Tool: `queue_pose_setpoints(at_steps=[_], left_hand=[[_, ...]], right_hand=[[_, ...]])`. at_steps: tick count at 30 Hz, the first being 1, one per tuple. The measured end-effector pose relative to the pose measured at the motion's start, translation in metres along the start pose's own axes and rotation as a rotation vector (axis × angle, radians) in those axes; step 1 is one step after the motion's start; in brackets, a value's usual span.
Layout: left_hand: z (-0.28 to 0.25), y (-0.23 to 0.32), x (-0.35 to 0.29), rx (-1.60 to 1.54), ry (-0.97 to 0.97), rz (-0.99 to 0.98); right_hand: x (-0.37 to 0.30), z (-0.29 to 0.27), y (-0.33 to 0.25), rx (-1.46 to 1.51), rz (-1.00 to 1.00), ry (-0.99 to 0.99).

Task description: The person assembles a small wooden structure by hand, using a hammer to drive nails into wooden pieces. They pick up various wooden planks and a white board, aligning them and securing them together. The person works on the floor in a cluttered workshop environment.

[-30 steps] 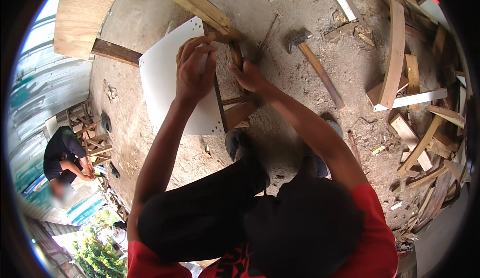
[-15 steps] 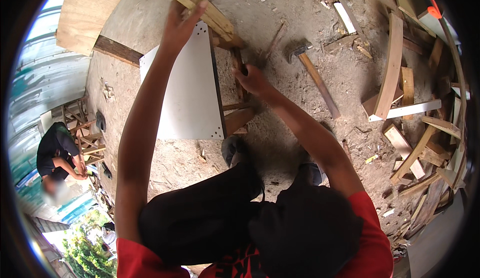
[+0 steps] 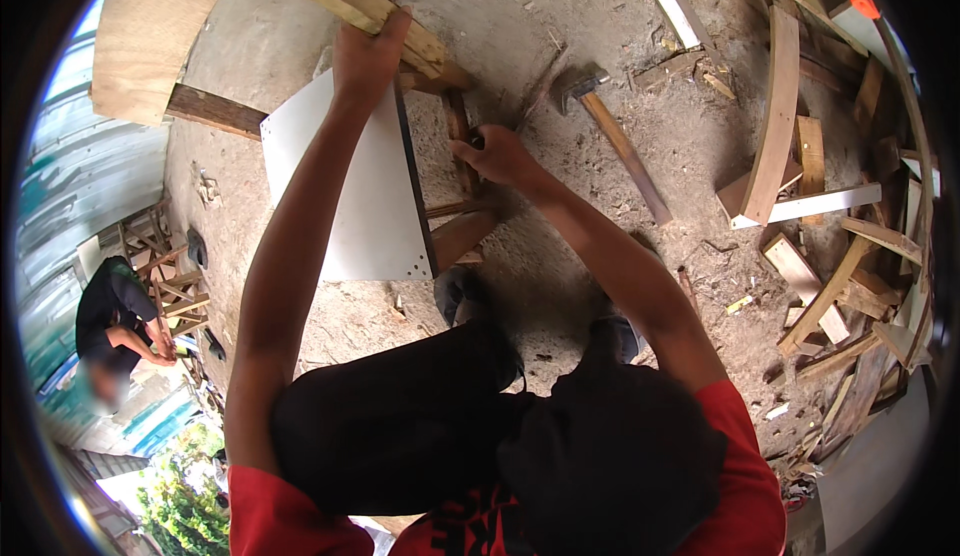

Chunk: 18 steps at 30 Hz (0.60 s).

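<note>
The left hand (image 3: 368, 56) is being lifted off the white board (image 3: 350, 196) where it was pressing a second ago; it is now being stretched far forward and closed around the end of a long wooden plank (image 3: 340, 1). With the hand gone, the board's upper face is being left uncovered. The right hand (image 3: 500, 156) is being kept low beside the dark wooden strip (image 3: 460, 146).

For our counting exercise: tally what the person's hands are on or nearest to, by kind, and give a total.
White panel: 1
Long wooden beam under the left hand: 1
Narrow dark wood strip at the right hand: 1
Hammer on the dirt: 1
Total: 4
</note>
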<state>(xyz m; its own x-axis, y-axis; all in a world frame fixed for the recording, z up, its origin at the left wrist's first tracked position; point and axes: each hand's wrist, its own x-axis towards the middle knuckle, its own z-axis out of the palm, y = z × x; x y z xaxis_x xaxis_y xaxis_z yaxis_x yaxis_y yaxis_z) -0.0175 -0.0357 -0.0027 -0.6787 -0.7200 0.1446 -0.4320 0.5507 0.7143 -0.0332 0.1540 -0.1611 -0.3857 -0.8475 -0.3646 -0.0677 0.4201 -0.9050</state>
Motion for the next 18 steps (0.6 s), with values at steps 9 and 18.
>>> queue_pose_setpoints(at_steps=[9, 18], left_hand=[[-0.0054, -0.0029, -0.0006, -0.051, 0.003, 0.082], [-0.0047, -0.0057, 0.0016, -0.028, -0.031, 0.044]], right_hand=[[-0.0052, 0.0099, -0.0018, -0.102, -0.025, 0.011], [-0.0065, 0.005, -0.0053, -0.034, 0.011, -0.02]])
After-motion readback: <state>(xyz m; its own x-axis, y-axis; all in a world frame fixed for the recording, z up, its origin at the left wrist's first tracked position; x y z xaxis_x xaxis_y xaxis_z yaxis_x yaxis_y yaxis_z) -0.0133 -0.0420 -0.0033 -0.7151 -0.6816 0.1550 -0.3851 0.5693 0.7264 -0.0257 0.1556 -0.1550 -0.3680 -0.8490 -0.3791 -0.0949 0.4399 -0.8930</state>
